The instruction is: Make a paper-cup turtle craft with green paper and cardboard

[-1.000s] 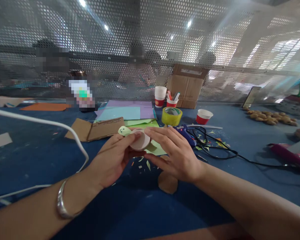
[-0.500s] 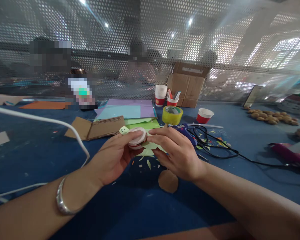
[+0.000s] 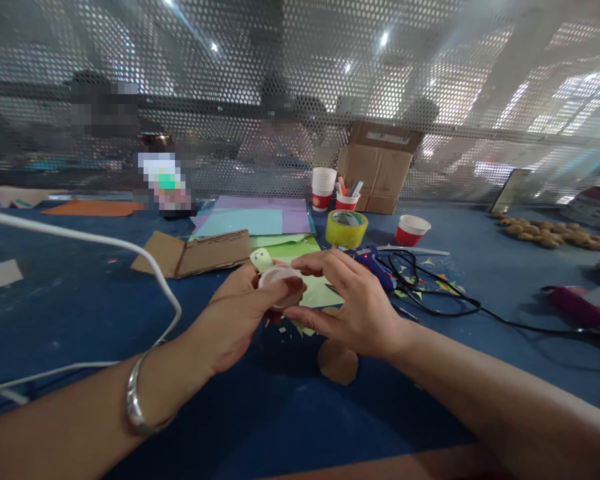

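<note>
My left hand (image 3: 240,307) is wrapped round a small paper cup (image 3: 280,280), its thumb pressed on the cup. A pale green piece with a drawn face (image 3: 261,259) sticks out beside the cup at its upper left. Over the cup's right side is my right hand (image 3: 350,297), thumb and fingers apart, the fingertips near or at the rim; whether they touch it is hard to tell. Under the hands lie green paper sheets (image 3: 317,293) and small scraps. A round cardboard disc (image 3: 338,362) rests on the blue table just below my right hand.
Yellow tape (image 3: 347,229), a red and white cup (image 3: 412,230), stacked cups (image 3: 324,189) and a cardboard box (image 3: 375,167) stand behind. A blue glue gun (image 3: 373,263) with black cable lies right. Folded cardboard (image 3: 213,253) and a white cable (image 3: 130,248) are left.
The cup has tilted and moved slightly right, and its top now faces me more. My left thumb reaches further over it. My right thumb has come up towards the cup's lower edge.
</note>
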Motion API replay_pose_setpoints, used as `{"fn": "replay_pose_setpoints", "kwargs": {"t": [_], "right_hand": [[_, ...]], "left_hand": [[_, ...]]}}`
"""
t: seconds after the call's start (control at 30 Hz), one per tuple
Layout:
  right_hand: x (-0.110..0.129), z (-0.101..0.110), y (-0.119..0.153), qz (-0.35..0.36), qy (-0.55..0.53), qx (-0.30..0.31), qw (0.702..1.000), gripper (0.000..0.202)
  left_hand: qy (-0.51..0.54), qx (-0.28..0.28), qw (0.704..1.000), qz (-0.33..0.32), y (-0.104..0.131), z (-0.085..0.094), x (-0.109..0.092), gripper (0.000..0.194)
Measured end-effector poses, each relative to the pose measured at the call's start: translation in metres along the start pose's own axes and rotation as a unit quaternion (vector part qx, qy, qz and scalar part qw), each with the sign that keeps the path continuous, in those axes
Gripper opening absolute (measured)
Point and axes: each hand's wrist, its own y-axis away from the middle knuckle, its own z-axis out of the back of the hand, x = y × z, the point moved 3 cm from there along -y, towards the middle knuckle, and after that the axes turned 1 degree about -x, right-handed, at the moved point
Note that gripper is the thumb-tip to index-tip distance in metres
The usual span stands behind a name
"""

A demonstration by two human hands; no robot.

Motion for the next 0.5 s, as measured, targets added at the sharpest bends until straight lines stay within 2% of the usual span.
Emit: {"fn": "replay_pose_setpoints", "kwargs": {"t": [0.13,0.37,0.5], "right_hand": [[-0.0014,-0.0025,-0.0006,-0.021,0.012,0.048,0.999,0.046],[0.0000,-0.0006,0.0002,-0.006,0.034,0.065,0.997,0.045],[0.0031,0.0002,-0.0002,0.031,0.039,0.061,0.997,0.048]], "left_hand": [[-0.032,0.045,0.998,-0.039,-0.0009,-0.0013,0.0029,0.040],[-0.088,0.041,0.993,-0.063,-0.0014,0.0007,0.0025,0.029],[-0.067,0.020,0.994,-0.081,0.0031,0.0001,0.0026,0.027]]}}
